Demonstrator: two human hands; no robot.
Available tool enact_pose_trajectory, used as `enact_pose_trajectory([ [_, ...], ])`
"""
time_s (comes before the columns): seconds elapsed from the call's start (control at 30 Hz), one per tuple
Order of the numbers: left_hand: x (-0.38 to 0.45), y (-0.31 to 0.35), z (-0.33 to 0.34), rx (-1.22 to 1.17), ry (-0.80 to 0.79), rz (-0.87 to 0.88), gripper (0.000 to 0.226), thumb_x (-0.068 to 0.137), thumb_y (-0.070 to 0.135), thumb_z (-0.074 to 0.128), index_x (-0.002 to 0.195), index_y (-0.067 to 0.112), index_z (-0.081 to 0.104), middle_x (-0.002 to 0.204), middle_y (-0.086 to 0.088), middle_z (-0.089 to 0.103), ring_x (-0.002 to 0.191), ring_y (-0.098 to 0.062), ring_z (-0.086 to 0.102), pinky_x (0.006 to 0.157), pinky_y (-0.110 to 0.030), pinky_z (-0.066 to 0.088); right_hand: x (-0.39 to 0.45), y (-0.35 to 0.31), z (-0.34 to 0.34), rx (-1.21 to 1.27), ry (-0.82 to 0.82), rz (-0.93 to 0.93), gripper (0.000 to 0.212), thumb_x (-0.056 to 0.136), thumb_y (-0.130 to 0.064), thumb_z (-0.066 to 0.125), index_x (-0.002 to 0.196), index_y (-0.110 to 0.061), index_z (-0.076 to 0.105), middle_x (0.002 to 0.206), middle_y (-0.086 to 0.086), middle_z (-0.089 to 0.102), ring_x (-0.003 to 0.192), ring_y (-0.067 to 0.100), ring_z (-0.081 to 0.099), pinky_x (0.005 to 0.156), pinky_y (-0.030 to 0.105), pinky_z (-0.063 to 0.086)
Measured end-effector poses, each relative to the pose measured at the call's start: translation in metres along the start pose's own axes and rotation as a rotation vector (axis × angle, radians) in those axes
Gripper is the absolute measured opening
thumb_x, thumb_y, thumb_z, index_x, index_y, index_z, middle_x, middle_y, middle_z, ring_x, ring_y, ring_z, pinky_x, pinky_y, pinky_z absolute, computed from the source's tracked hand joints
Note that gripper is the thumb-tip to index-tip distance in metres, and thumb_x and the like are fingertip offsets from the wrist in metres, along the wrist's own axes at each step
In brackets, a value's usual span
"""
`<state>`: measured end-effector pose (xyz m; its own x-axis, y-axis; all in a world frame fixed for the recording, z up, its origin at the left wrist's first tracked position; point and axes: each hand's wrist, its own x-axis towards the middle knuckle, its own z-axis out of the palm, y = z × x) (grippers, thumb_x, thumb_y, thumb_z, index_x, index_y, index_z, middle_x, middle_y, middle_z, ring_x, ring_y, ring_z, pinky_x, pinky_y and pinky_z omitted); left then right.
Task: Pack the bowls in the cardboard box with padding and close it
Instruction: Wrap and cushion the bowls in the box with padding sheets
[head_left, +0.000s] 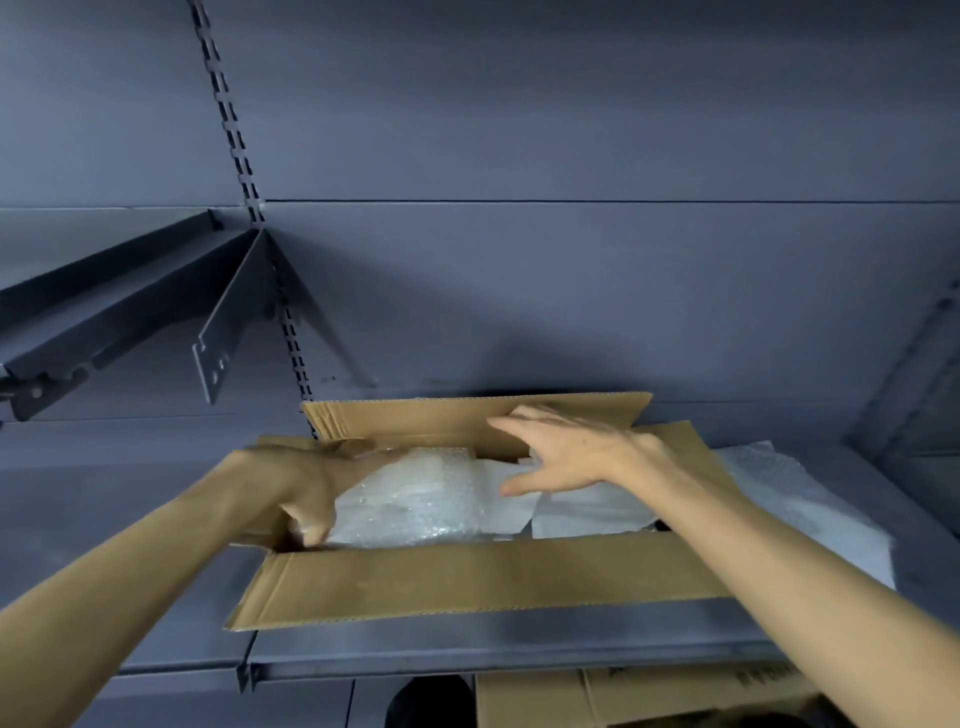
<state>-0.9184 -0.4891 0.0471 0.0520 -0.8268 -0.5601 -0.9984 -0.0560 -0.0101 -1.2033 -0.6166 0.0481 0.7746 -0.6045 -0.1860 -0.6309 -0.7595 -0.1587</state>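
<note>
cardboard box (467, 577) lies open, long axis left-right, bubble wrap (415, 499) inside.

Dim, cool, bluish light; source above, out of frame. Soft shadow from the shelf bracket (228, 332) spreads across the back panel (571, 291). Mild sheen on the bubble wrap (415, 499). Both forearms smeared by motion blur. Wide-angle bending at edges; overall softness, compression haze.
</note>
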Motion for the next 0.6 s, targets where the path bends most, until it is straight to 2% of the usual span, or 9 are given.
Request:
enact_pose_trajectory([
  [0.07,0.006,0.012,-0.02,-0.075,0.119,0.098,0.103,0.079,0.007,0.067,0.156,0.045,0.012,0.166,0.011,0.011,0.152,-0.016,0.016,0.123,-0.038,0.025,-0.012,0.019,0.0,0.015,0.04,0.027,0.075,0.096,-0.052,0.061,0.159,-0.027,0.031,0.154,-0.004,0.038,0.144,0.016,0.035,0.114,0.042,0.038],
  [0.1,0.009,0.027,-0.027,-0.078,0.237,0.178,0.086,0.083,0.013,0.065,0.155,0.036,0.026,0.163,0.006,0.024,0.149,-0.017,0.027,0.121,-0.037,0.029,-0.017,0.027,0.001,0.029,0.056,0.046,0.067,0.098,-0.049,0.06,0.157,-0.027,0.037,0.151,-0.004,0.041,0.142,0.016,0.038,0.113,0.042,0.039],
  [0.17,0.018,0.071,-0.033,-0.121,0.463,0.332,0.06,0.091,0.029,0.062,0.147,0.031,0.043,0.151,0.007,0.044,0.136,-0.016,0.046,0.112,-0.036,0.04,-0.028,0.042,0.006,0.047,0.113,0.086,0.056,0.1,-0.044,0.058,0.152,-0.025,0.045,0.146,-0.002,0.047,0.139,0.018,0.042,0.11,0.043,0.041],
  [0.23,0.035,0.119,-0.032,-0.189,0.564,0.435,0.053,0.094,0.037,0.059,0.145,0.029,0.047,0.142,0.006,0.053,0.126,-0.017,0.054,0.105,-0.037,0.045,-0.041,0.056,0.014,0.072,0.196,0.128,0.047,0.102,-0.039,0.056,0.146,-0.022,0.052,0.138,-0.001,0.053,0.135,0.02,0.046,0.105,0.042,0.044],
  [0.33,0.064,0.18,-0.034,-0.197,0.653,0.503,0.046,0.097,0.035,0.057,0.14,0.02,0.051,0.137,0.001,0.056,0.122,-0.023,0.056,0.1,-0.038,0.047,-0.068,0.084,0.029,0.051,0.344,0.194,0.03,0.101,-0.032,0.052,0.129,-0.024,0.061,0.118,-0.003,0.058,0.122,0.022,0.052,0.09,0.039,0.045],
  [0.37,0.071,0.196,-0.037,-0.179,0.695,0.533,0.041,0.098,0.034,0.056,0.136,0.019,0.055,0.136,0.0,0.057,0.123,-0.023,0.056,0.099,-0.038,0.047,-0.08,0.095,0.033,0.027,0.406,0.229,0.027,0.101,-0.029,0.051,0.125,-0.025,0.062,0.116,-0.003,0.059,0.119,0.023,0.053,0.089,0.039,0.044],
  [0.5,0.091,0.263,-0.046,-0.215,0.742,0.69,0.027,0.097,0.028,0.056,0.121,0.019,0.063,0.118,0.0,0.062,0.113,-0.024,0.058,0.093,-0.038,0.049,-0.127,0.149,0.05,0.075,0.683,0.505,0.028,0.102,-0.022,0.049,0.125,-0.024,0.064,0.121,0.0,0.062,0.119,0.025,0.053,0.098,0.043,0.043],
  [0.57,0.098,0.302,-0.048,-0.232,0.73,0.75,0.029,0.094,0.029,0.054,0.119,0.018,0.063,0.112,0.0,0.062,0.109,-0.026,0.061,0.092,-0.037,0.05,-0.152,0.178,0.062,0.144,0.715,0.697,0.029,0.101,-0.018,0.05,0.127,-0.022,0.063,0.122,0.004,0.061,0.121,0.029,0.054,0.099,0.044,0.044],
  [0.6,0.103,0.322,-0.048,-0.231,0.716,0.763,0.032,0.092,0.031,0.052,0.12,0.019,0.063,0.114,0.0,0.063,0.11,-0.026,0.062,0.093,-0.037,0.05,-0.164,0.193,0.069,0.171,0.663,0.784,0.032,0.1,-0.018,0.051,0.129,-0.022,0.062,0.126,0.006,0.059,0.124,0.031,0.052,0.101,0.045,0.044],
])
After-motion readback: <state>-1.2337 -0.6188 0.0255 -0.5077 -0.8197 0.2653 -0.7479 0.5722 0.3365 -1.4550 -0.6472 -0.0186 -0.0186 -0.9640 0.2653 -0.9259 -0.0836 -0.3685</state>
